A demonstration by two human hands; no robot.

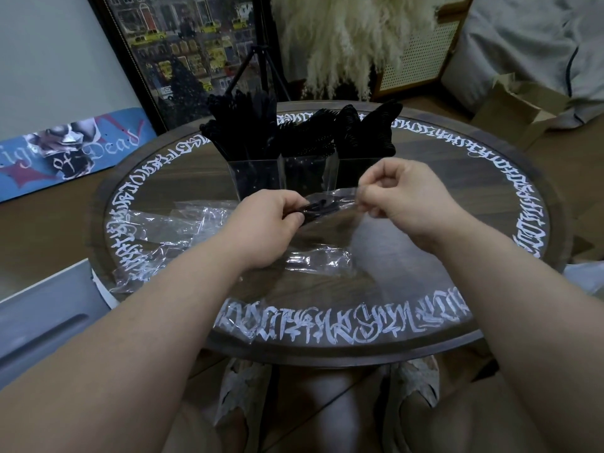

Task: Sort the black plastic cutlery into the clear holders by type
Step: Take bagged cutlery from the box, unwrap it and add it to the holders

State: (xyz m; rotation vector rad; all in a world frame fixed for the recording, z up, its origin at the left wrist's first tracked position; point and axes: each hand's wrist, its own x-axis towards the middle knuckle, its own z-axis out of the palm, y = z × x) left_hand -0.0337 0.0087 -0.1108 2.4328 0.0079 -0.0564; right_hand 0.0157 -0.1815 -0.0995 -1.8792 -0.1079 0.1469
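Loose clear wrappers (183, 230) are spread on the round table (425, 243). A black cutlery piece (318, 211) in clear film is gripped by the left hand (264, 230); the film's end is pinched by the right hand (405, 194). Behind, clear holders (287, 178) are filled with black cutlery (294, 132).

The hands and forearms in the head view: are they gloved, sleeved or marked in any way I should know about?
Both are bare. The left hand and right hand wear no gloves, rings or watch, and both forearms show no sleeves up to the frame edge. No markings or bands are visible.
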